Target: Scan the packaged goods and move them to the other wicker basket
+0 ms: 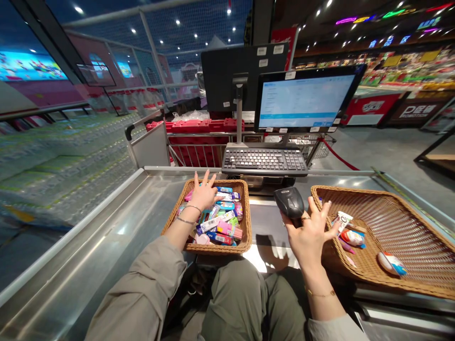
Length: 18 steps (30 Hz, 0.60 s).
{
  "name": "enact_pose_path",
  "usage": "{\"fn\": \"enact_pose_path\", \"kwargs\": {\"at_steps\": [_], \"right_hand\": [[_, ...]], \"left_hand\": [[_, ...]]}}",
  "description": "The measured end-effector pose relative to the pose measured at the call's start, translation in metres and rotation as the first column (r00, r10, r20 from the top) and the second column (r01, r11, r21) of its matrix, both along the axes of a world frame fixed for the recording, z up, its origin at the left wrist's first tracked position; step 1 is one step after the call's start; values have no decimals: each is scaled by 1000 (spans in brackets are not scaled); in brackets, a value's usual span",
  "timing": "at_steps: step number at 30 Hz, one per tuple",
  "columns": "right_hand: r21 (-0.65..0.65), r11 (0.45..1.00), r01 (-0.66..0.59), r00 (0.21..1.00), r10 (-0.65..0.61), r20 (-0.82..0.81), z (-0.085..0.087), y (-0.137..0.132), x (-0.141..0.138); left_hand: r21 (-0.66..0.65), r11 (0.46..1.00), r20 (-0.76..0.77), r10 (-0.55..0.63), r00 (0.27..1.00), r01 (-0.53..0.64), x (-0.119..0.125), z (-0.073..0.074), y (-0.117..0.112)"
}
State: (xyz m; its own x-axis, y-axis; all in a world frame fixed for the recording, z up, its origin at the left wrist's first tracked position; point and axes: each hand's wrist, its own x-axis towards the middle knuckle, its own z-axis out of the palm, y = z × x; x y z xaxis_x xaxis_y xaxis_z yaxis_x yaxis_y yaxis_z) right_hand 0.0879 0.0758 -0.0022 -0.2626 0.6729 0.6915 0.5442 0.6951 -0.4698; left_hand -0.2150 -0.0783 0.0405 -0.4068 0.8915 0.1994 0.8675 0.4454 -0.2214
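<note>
My left hand reaches into a wicker basket full of small colourful candy packets, fingers spread over them, holding nothing that I can see. My right hand holds a black handheld barcode scanner by its handle, with the other fingers stretched out. It hovers at the left rim of a larger wicker basket, next to a few packets lying inside it.
A keyboard and a lit checkout screen stand behind the baskets on the steel counter. A second monitor's back and a red shopping cart lie beyond. One more packet rests in the right basket.
</note>
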Motion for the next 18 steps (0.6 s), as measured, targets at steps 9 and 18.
{"fn": "enact_pose_path", "kwargs": {"at_steps": [9,18], "right_hand": [[2,1000,3,1000,-3,13,-2,2,1],[-27,999,-25,999,25,20,4,-1,-1]], "left_hand": [[-85,996,46,19,999,-15,-9,3,8],[-195,975,241,151,959,-104,-13,5,13]]}}
